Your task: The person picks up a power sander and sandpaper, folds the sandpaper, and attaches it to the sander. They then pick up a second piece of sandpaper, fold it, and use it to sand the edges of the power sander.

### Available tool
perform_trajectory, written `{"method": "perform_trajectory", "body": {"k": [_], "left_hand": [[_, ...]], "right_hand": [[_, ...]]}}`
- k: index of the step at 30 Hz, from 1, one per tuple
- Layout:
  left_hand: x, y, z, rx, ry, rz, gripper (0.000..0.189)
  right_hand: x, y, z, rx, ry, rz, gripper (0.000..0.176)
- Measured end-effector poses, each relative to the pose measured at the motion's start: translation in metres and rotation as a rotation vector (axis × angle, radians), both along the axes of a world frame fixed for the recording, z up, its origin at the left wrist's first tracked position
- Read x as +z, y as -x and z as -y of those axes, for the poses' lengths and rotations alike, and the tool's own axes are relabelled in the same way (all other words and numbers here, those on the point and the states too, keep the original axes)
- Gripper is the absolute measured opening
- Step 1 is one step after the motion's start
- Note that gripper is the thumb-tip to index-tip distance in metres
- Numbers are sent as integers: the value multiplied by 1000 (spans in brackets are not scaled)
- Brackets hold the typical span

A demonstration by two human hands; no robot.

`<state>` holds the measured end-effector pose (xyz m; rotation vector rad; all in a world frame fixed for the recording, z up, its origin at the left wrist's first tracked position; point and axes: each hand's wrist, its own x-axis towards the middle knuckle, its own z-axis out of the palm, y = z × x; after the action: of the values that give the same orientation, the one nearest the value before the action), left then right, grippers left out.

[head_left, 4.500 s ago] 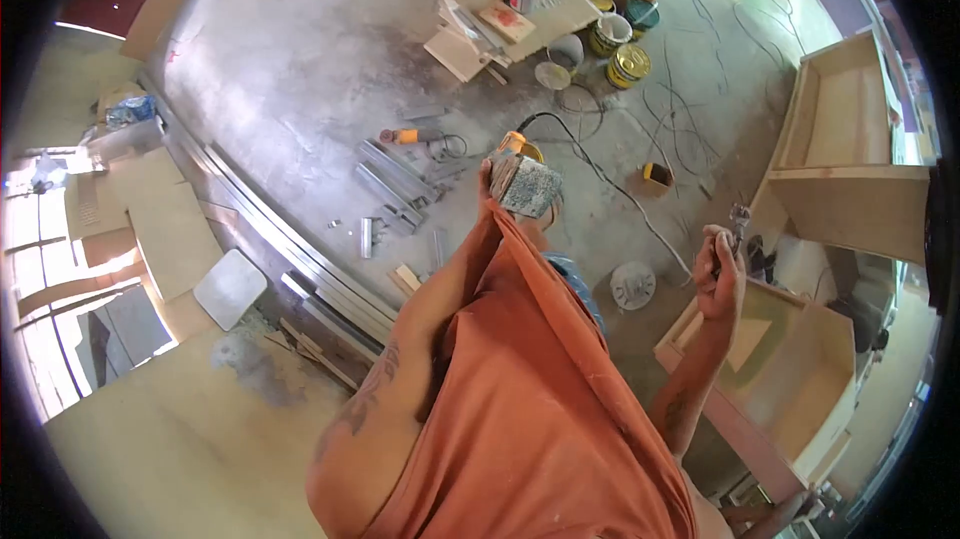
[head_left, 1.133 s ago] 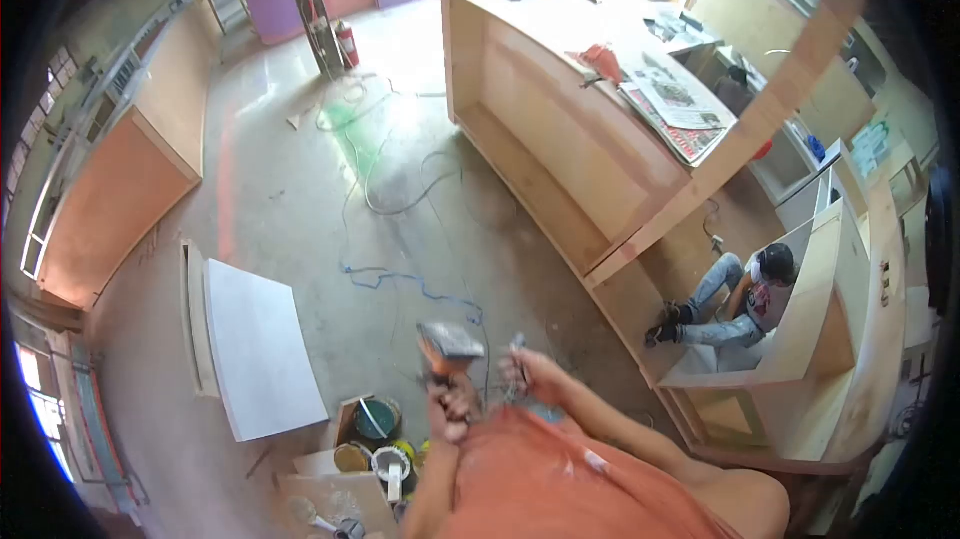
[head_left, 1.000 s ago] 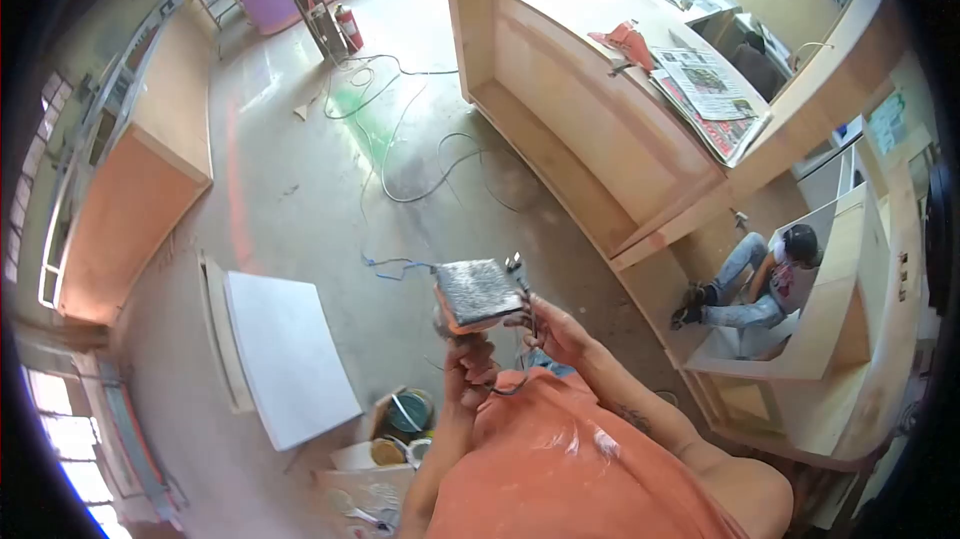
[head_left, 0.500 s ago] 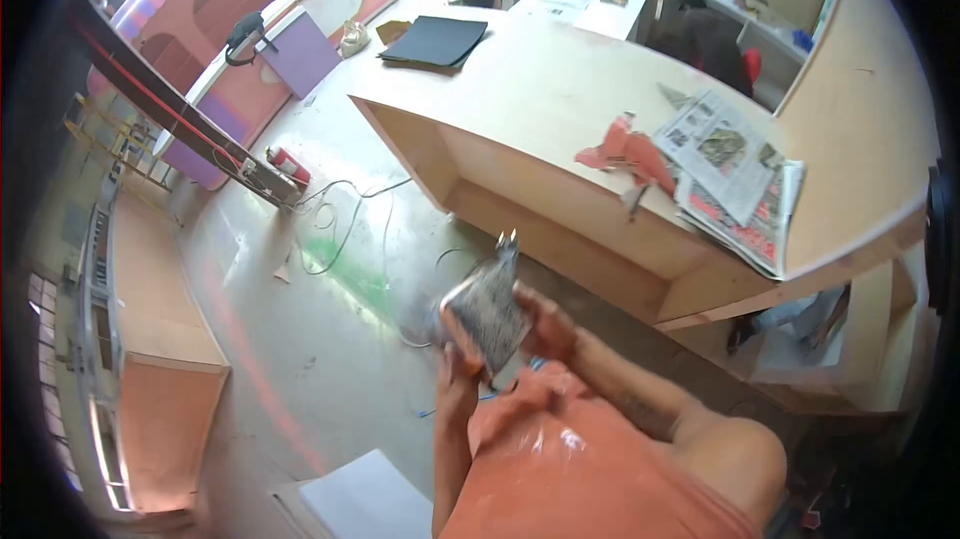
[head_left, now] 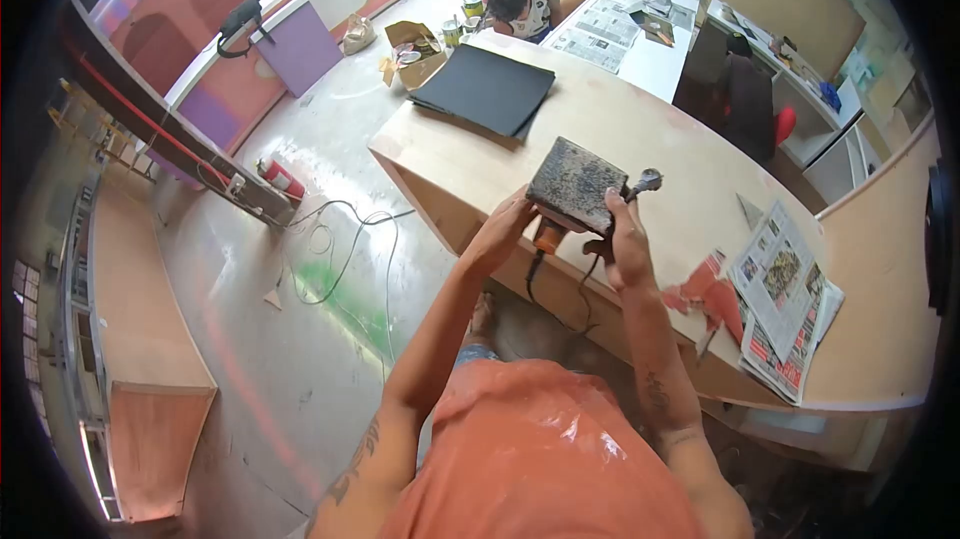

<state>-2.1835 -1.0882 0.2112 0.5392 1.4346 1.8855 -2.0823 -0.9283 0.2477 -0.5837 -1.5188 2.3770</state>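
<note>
I hold an orange electric sander upside down in front of me, its worn grey pad facing up. My left hand grips its orange body from below on the left. My right hand is on the pad's right edge and also holds a small metal tool that sticks out past the pad. The sander's black cord hangs down between my arms. All this is above a long plywood counter.
A black sheet lies on the counter's far end; red cloth and newspapers lie on its right. A person sits behind the counter. Cables trail over the concrete floor. A purple and pink counter stands far left.
My view has swung up and across the workshop to the counter top. The sander has risen from near my chest to above the counter, pad turned face up, both hands staying on it.
</note>
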Motion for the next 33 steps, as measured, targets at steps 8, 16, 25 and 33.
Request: {"method": "perform_trajectory", "body": {"k": [8,16,25,33], "left_hand": [[-30,104,-21,-230,-207,187,53],[-46,132,-57,-411,-181,27,29],[-36,130,-48,-545,-126,-360,58],[-20,130,-28,-461,-128,7,58]], "right_hand": [[-42,49,-17,-93,-200,117,50],[-76,7,-80,-182,-895,568,40],[-58,39,-44,-277,-59,100,35],[-36,45,-53,-26,73,50,37]]}}
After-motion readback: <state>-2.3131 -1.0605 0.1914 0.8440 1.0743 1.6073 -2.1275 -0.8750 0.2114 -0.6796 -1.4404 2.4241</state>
